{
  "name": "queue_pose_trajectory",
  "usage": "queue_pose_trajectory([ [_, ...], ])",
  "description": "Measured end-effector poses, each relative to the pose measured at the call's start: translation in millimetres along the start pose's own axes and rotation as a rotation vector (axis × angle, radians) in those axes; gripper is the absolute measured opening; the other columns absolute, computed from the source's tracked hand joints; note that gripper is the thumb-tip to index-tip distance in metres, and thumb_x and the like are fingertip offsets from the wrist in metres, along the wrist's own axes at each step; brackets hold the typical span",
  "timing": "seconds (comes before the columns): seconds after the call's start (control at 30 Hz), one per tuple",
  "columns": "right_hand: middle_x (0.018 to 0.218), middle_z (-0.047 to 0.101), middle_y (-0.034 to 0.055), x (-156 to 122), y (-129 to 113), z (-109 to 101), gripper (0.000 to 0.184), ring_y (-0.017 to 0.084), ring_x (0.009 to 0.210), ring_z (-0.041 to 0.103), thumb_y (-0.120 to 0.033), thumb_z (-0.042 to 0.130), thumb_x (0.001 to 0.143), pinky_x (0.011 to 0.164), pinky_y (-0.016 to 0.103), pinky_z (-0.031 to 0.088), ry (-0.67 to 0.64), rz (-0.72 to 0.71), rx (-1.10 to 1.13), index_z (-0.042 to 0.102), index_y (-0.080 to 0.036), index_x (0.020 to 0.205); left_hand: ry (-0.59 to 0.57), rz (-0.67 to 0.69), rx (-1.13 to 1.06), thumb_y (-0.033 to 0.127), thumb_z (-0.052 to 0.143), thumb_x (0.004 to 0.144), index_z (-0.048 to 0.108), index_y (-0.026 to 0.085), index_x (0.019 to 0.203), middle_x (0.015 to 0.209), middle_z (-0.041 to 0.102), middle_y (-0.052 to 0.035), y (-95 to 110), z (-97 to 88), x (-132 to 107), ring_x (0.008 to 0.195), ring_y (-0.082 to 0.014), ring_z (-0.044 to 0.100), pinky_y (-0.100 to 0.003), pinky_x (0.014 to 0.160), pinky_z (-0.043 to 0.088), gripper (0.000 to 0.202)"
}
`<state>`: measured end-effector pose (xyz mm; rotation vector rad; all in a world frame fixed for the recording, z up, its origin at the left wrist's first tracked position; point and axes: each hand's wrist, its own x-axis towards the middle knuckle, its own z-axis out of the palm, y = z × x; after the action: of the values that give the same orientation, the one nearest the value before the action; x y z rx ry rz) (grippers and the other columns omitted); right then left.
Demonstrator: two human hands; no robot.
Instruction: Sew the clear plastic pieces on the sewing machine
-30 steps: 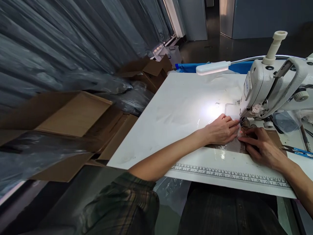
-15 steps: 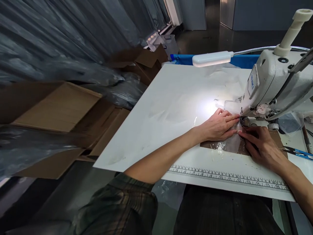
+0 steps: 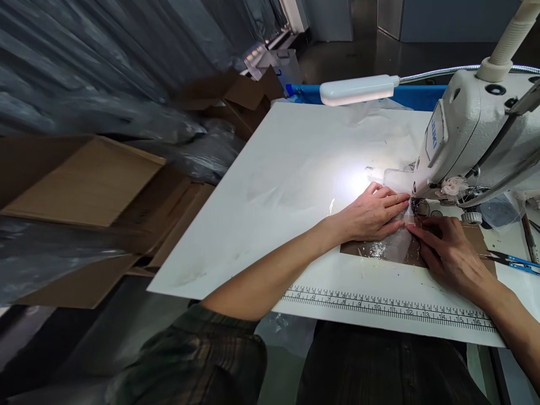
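Observation:
A piece of thin white sheer fabric lies under the needle end of a white sewing machine. Flat on the fabric, just left of the presser foot, rests my left hand with its fingers stretched out. My right hand is on the near right side of the foot, its fingertips closed at the fabric's edge close to my left fingers. Beneath both lies a brown, shiny plate. The hands partly cover the fabric, and the needle itself is too small to make out.
Blue-handled thread snips lie at the right. A printed ruler runs along the front edge of the white table. A lamp reaches over the far side. Cardboard boxes and plastic sheeting stand left.
The view has shifted slightly, so the machine sits a little higher and the table a little further left. Both hands keep nearly the same place beside the presser foot.

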<state>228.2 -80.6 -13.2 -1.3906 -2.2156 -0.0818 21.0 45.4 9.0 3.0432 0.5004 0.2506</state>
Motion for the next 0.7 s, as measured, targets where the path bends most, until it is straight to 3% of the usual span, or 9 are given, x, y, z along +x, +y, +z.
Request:
queue_pose_trajectory([
  [0.4, 0.117, 0.058, 0.0136, -0.6, -5.1, -1.7, 0.041, 0.029, 0.102, 0.053, -0.016, 0.050, 0.093, 0.085, 0.050, 0.055, -0.022, 0.054, 0.044, 0.068, -0.026, 0.128, 0.001, 0.010, -0.021, 0.041, 0.029, 0.107, 0.054, 0.013, 0.141, 0.144, 0.058, -0.0156, -0.2, -1.5, -2.1, 0.117, -0.0299, 0.055, -0.048, 0.098, 0.037, 0.051],
  [0.7, 0.117, 0.057, 0.0135, -0.5, -5.8, -2.2, 0.038, 0.029, 0.105, 0.053, -0.015, 0.050, 0.093, 0.087, 0.048, 0.055, -0.005, 0.048, 0.056, 0.070, -0.024, 0.124, 0.009, 0.013, -0.020, 0.043, 0.029, 0.107, 0.056, 0.013, 0.139, 0.144, 0.058, -0.0151, 0.6, -1.3, -3.0, 0.118, -0.0295, 0.056, -0.047, 0.099, 0.035, 0.052],
])
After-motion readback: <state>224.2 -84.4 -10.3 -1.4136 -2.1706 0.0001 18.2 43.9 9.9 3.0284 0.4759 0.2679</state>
